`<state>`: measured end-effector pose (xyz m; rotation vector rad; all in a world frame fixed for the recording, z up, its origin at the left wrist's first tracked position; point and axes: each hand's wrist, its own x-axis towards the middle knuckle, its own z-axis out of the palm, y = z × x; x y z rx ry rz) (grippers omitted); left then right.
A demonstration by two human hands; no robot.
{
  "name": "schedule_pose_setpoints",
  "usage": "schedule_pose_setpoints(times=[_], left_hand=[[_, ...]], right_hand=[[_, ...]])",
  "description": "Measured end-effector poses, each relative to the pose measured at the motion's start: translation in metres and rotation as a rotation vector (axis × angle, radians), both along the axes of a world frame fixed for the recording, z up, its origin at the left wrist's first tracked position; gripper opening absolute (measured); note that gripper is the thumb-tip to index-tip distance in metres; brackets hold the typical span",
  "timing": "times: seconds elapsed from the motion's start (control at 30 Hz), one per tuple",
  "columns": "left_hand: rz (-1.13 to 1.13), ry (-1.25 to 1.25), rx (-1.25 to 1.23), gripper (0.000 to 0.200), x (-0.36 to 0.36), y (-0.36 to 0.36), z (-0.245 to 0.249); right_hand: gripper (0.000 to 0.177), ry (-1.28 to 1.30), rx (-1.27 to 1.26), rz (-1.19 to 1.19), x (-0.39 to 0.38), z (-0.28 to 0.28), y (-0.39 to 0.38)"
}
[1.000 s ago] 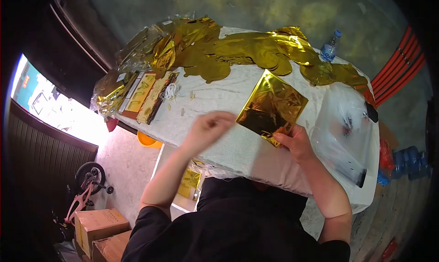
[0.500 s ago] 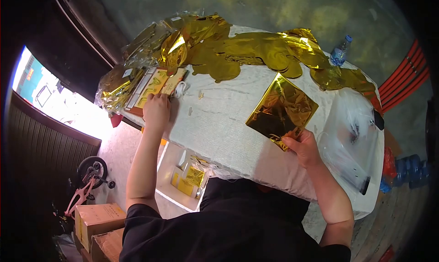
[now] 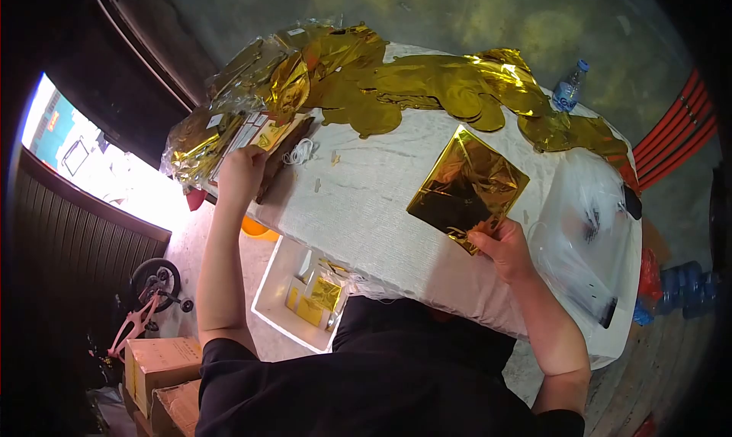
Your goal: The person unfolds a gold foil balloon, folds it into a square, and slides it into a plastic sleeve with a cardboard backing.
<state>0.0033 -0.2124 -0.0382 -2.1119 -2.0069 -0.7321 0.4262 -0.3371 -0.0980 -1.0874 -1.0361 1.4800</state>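
My right hand (image 3: 503, 252) pinches the lower corner of a folded square of shiny gold foil (image 3: 471, 189), thumb on top, just above the table cover. At the table's left end my left hand (image 3: 241, 174) has its fingers closed on the near end of a yellow printed card (image 3: 272, 134). The fingertips are partly hidden. Beneath and beside this card lies a stack with brown and white edges. A small coil of white cord (image 3: 300, 152) rests just right of it.
Flat gold foil balloons (image 3: 427, 83) spread along the table's far side. A water bottle (image 3: 568, 89) stands at the back right, above a clear plastic bag (image 3: 583, 227). A white box (image 3: 293, 326) holds gold packets below the front edge. Cardboard boxes (image 3: 164, 364) stand lower left.
My left hand has drawn back toward me and slightly left, shifting the yellow card with it and uncovering more of the brown stack. My right hand and the gold foil have barely moved.
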Motion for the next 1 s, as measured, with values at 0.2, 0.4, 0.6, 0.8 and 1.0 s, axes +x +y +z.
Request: schedule_pose_setpoints(times=[0.2,0.4,0.6,0.8,1.0], left_hand=[[0.130,0.083,-0.006,0.013,0.003,-0.005,0.018],[0.233,0.158,0.219,0.012,0.008,-0.015,0.040],[-0.140,-0.461,0.486,0.017,0.033,-0.058,0.089],[-0.248,-0.962,-0.212,0.027,0.063,-0.040,0.000],[-0.251,-0.438,-0.522,0.031,0.125,-0.068,-0.027]], right_hand=[[0.010,-0.020,0.010,0.002,0.000,0.002,0.000],[0.011,-0.031,0.013,0.006,-0.001,0.004,-0.001],[0.012,-0.101,0.038,-0.139,0.003,0.005,0.002],[0.008,0.103,0.171,-0.315,0.018,0.015,0.006],[0.007,0.139,0.181,-0.301,0.014,0.013,0.007]])
